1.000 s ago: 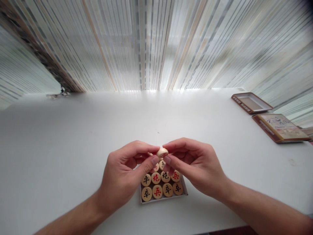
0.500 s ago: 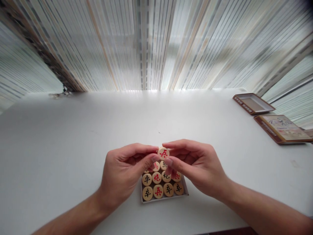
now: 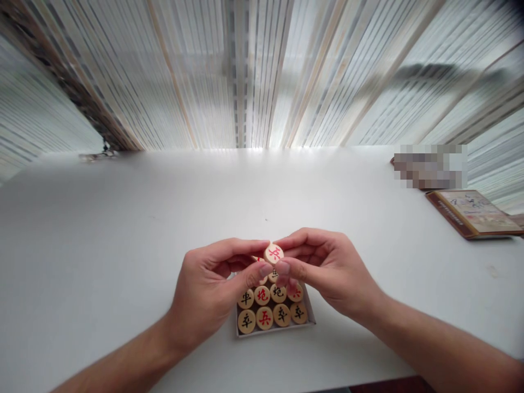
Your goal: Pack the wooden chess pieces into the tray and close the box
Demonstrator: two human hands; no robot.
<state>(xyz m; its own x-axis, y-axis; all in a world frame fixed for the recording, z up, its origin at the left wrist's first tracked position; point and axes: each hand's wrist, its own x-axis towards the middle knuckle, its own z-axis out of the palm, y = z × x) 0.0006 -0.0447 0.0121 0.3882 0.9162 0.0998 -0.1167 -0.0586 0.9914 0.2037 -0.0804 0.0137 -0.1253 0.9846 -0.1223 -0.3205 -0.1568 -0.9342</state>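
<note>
A round wooden Chinese chess piece (image 3: 274, 253) with a red character is held up between both hands, its face tilted toward me. My left hand (image 3: 216, 284) pinches it from the left with thumb and forefinger. From the right, my right hand (image 3: 323, 267) grips the same piece with thumb and fingers. Below them lies a shallow open box (image 3: 311, 316) with rows of pieces, some marked red, such as one front piece (image 3: 264, 317), and some black, such as the corner piece (image 3: 246, 322). My fingers cover the box's far rows.
A brown-edged box lid or case (image 3: 475, 213) with a printed picture lies on the white table (image 3: 102, 234) at the right. Behind it is a pixelated patch. Striped curtains (image 3: 204, 71) hang along the far table edge, with a small object (image 3: 98, 156) at the far left.
The held piece has turned slightly, its red character now slanted and its face catching more light. Both hands have shifted a little, the left one toward the right.
</note>
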